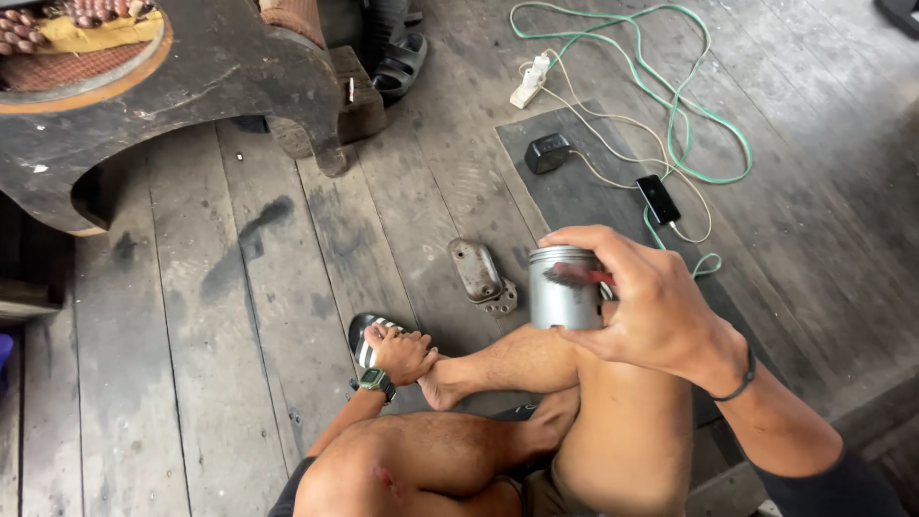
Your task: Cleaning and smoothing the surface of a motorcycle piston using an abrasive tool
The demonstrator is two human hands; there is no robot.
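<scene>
A metal piston [565,289] is gripped by the right hand [643,302], held above the bent knee, with a small red-handled brush [580,277] pressed against its side under the fingers. The left hand [402,352], wearing a wristwatch [376,382], is closed around the toes of a foot, just beside a striped sandal [364,337]. Beyond the piston, a worn metal cover [479,274] lies on the plank floor [220,316]. Farther past the right hand, a phone [658,198] is seen among green and white cables [670,105].
</scene>
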